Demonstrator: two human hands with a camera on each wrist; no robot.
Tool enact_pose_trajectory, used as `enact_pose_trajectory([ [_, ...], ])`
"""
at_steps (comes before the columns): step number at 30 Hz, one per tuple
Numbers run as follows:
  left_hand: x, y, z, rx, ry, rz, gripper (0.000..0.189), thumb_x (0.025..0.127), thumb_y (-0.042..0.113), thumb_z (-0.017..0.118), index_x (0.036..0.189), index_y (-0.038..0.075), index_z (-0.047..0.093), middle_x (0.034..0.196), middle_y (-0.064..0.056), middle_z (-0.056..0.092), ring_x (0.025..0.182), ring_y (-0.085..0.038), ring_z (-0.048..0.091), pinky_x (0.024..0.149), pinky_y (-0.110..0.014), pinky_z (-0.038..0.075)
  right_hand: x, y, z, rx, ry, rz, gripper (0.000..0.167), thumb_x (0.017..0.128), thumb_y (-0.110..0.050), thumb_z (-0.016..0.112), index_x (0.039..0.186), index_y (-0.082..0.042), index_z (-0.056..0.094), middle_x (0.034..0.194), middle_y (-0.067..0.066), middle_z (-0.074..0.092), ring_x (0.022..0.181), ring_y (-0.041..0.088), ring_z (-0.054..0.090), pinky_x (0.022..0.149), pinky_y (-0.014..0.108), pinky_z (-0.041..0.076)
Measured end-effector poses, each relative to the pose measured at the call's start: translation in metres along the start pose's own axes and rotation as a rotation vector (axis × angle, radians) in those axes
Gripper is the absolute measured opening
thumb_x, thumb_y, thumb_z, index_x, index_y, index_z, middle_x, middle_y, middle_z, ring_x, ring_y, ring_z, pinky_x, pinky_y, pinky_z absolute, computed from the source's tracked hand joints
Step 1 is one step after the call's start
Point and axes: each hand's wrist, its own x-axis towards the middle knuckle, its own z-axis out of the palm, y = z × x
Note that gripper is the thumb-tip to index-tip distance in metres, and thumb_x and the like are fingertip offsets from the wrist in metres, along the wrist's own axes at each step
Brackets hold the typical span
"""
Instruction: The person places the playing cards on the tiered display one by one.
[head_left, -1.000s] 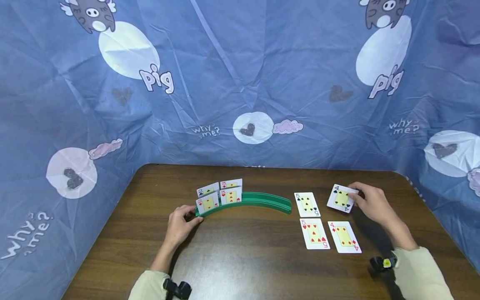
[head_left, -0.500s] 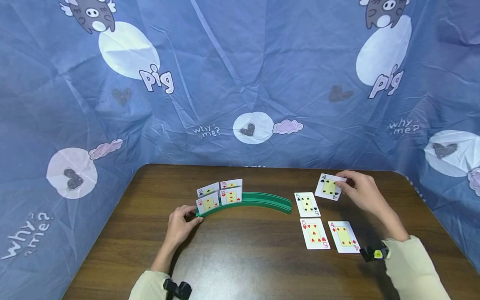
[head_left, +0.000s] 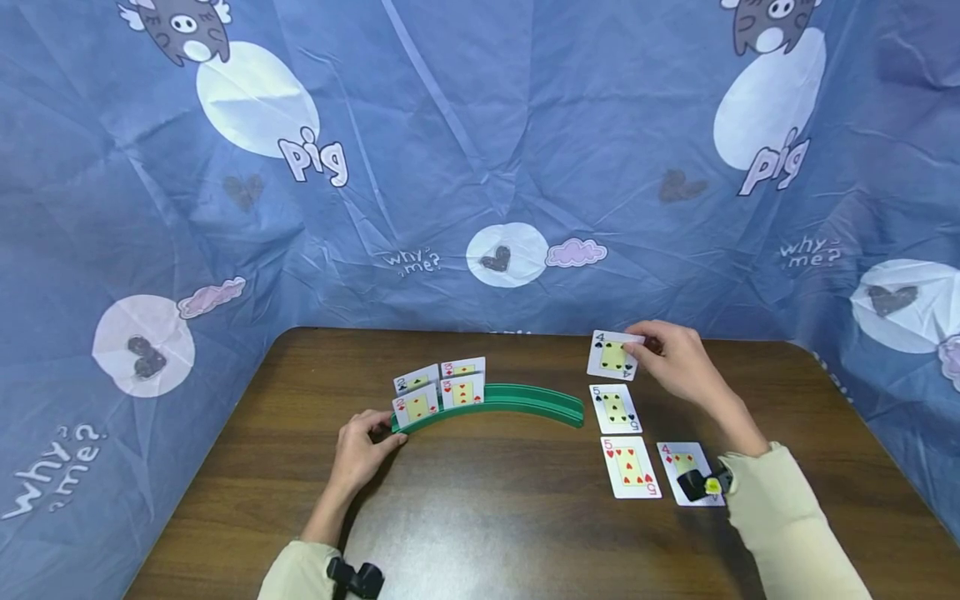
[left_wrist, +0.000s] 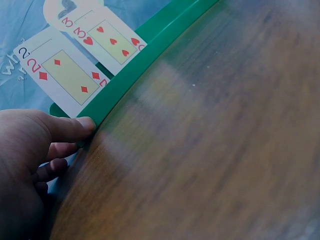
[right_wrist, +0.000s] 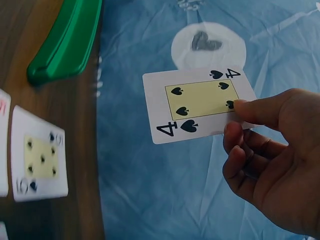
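Observation:
My left hand point(head_left: 358, 450) pinches the left end of a curved green card holder point(head_left: 536, 402), thumb on its front edge in the left wrist view. In its front row stand the two of diamonds point(left_wrist: 70, 75) and the three of hearts point(left_wrist: 111, 42). Behind them stand a black two point(head_left: 414, 377) and a red three point(head_left: 465, 364), mostly covered. My right hand point(head_left: 675, 358) holds the four of spades point(right_wrist: 200, 105) face up, between thumb and fingers at one edge. In the head view this card is raised beyond the five of spades point(head_left: 615, 410), right of the holder.
The five of hearts point(head_left: 632, 468) lies face up just nearer than the five of spades. To its right lies the four of diamonds point(head_left: 678, 458), partly covered by the right wrist camera point(head_left: 693, 485). A blue printed curtain point(head_left: 420, 167) hangs behind the brown table point(head_left: 480, 525).
My right hand has carried the four of spades leftward and toward the far edge, from right of the five of spades to beyond it. The left hand and holder have stayed put.

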Motion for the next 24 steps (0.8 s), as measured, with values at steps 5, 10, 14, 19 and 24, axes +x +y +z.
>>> enact_pose_trajectory([
  [5, 0.000, 0.001, -0.001, -0.003, 0.006, -0.004, 0.024, 0.072, 0.005, 0.085, 0.094, 0.004, 0.076, 0.086, -0.008, 0.070, 0.080, -0.014, 0.053, 0.074, -0.024, 0.040, 0.012, -0.014, 0.010, 0.034, -0.022, 0.003, 0.015, 0.094, -0.008, 0.066, 0.107, -0.003, 0.072, 0.088, 0.011, 0.069, 0.073, 0.016, 0.053, 0.064, 0.026, 0.042],
  [10, 0.001, 0.002, -0.002, -0.005, -0.014, -0.015, 0.024, 0.073, 0.005, 0.085, 0.095, 0.003, 0.076, 0.088, -0.010, 0.070, 0.081, -0.016, 0.054, 0.075, -0.026, 0.040, 0.020, -0.025, 0.022, 0.060, -0.042, 0.000, 0.014, 0.094, -0.008, 0.066, 0.106, -0.004, 0.073, 0.089, 0.011, 0.070, 0.075, 0.017, 0.054, 0.067, 0.027, 0.042],
  [14, 0.002, 0.002, -0.002, -0.002, -0.022, -0.021, 0.024, 0.074, 0.006, 0.085, 0.096, 0.003, 0.076, 0.089, -0.010, 0.070, 0.082, -0.017, 0.054, 0.075, -0.027, 0.040, 0.026, -0.033, 0.032, 0.097, -0.064, -0.005, 0.015, 0.094, -0.008, 0.066, 0.106, -0.003, 0.073, 0.090, 0.012, 0.070, 0.075, 0.017, 0.054, 0.065, 0.026, 0.043],
  [19, 0.001, 0.001, -0.002, -0.006, -0.020, -0.025, 0.023, 0.074, 0.006, 0.084, 0.096, 0.003, 0.076, 0.089, -0.011, 0.071, 0.082, -0.016, 0.054, 0.075, -0.026, 0.040, 0.032, -0.042, 0.045, 0.136, -0.093, -0.020, 0.015, 0.094, -0.008, 0.066, 0.106, -0.002, 0.073, 0.088, 0.011, 0.067, 0.074, 0.017, 0.052, 0.065, 0.027, 0.041],
  [24, 0.000, 0.000, -0.001, 0.001, -0.017, -0.011, 0.023, 0.074, 0.007, 0.085, 0.095, 0.003, 0.076, 0.088, -0.010, 0.070, 0.081, -0.015, 0.053, 0.074, -0.026, 0.039, 0.035, -0.047, 0.058, 0.156, -0.106, -0.041, 0.014, 0.093, -0.008, 0.067, 0.104, -0.004, 0.074, 0.083, 0.009, 0.067, 0.070, 0.014, 0.051, 0.064, 0.027, 0.042],
])
